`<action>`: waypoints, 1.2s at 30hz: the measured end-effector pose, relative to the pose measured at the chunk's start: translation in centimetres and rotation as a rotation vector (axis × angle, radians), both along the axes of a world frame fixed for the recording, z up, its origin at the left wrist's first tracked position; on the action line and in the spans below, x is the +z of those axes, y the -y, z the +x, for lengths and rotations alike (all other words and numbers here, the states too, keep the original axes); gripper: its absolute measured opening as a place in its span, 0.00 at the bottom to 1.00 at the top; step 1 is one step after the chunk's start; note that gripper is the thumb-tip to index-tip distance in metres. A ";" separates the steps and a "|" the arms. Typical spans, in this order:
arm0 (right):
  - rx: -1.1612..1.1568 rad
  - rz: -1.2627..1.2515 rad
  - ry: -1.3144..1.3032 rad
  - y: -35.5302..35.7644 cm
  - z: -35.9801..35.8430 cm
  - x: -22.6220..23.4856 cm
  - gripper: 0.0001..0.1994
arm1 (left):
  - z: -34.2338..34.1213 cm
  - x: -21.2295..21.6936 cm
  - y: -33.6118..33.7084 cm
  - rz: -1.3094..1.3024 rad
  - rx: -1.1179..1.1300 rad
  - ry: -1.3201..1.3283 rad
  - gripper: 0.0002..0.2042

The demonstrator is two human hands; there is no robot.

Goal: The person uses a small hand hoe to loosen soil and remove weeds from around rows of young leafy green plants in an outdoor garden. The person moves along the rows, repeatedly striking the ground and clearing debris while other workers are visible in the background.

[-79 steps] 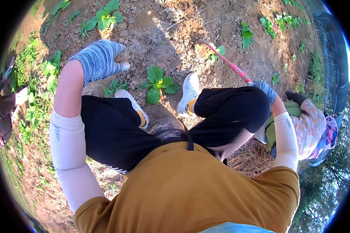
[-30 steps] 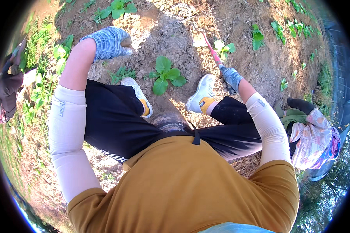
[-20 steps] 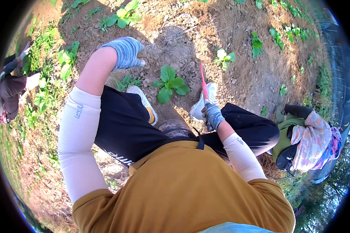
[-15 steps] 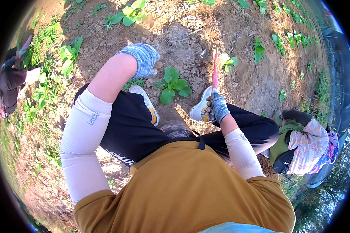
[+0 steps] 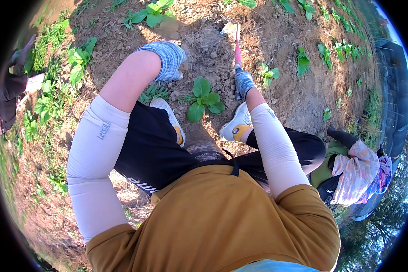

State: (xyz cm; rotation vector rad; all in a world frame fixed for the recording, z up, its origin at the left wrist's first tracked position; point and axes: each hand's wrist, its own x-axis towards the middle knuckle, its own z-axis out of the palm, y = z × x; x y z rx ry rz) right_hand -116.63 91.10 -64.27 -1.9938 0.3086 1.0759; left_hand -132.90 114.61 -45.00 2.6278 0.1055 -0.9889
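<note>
The right grip (image 5: 244,83) is closed round a pink-handled tool (image 5: 237,53), its gloved fingers wrapped over the rear of the handle, with a dark stub showing below the fist. From that fist the tool's long axis runs to between 11 and 12 o'clock, nearly in line with the forearm. The pale head at the far end catches the sun over the soil (image 5: 299,93); I cannot tell whether it touches the ground or hangs just above.

The large leafy plant (image 5: 204,99) lies at about 8 o'clock from the right grip, well behind the tool's head, between the white left shoe (image 5: 166,114) and the white right shoe (image 5: 238,121). A smaller seedling (image 5: 268,74) stands just beside the right fist, between 2 and 3 o'clock.

The left grip (image 5: 168,60) is near the large plant too, which sits between 4 and 5 o'clock from it; the tool's head is at 2 o'clock. The right hand is clearly the nearer to the tool. The left fingers look curled under, but the glove's back hides them, so I cannot tell whether they pinch anything.

The right forearm slants toward 11 o'clock, the elbow gently bent. The left forearm angles toward 1 o'clock, the wrist bent so the knuckles face 3.
</note>
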 end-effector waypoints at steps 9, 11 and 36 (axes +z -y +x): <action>0.658 -0.382 0.395 4.6 -9.7 1.2 0.29 | -0.1 0.2 -1.2 0.006 0.025 0.026 0.17; 0.806 -0.394 0.560 5.6 -10.8 3.8 0.29 | 0.4 0.3 -1.0 0.053 0.014 0.038 0.18; -0.024 0.018 -0.142 7.6 7.7 9.1 0.27 | 0.3 -0.4 -3.5 -0.111 0.104 0.057 0.19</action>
